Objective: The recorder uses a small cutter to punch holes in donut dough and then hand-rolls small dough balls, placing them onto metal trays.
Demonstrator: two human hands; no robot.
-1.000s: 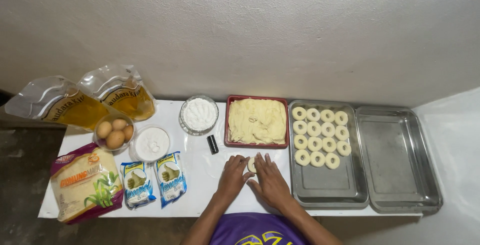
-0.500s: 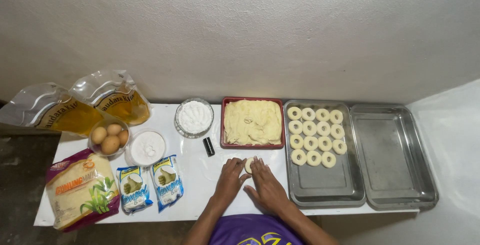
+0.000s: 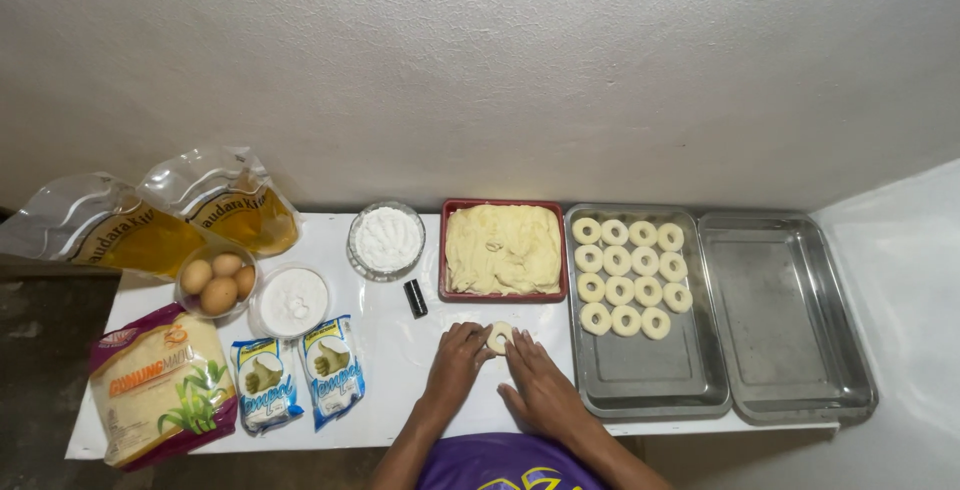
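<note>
Two hands on one dough ring (image 3: 499, 337), white table (image 3: 400, 370), just in front of the red dough tray (image 3: 503, 249).
My left hand (image 3: 455, 361) has its fingertips curled against the ring's left edge; my right hand (image 3: 540, 385) lies flat with fingers close together, tips touching the ring's right side. Ring sits on the table, not lifted. Steel tray (image 3: 640, 370) just right of my right hand holds eleven finished rings in its far half; second steel tray (image 3: 790, 320) touches it on the right. Small black cylinder (image 3: 415, 298) stands left of the dough tray.
</note>
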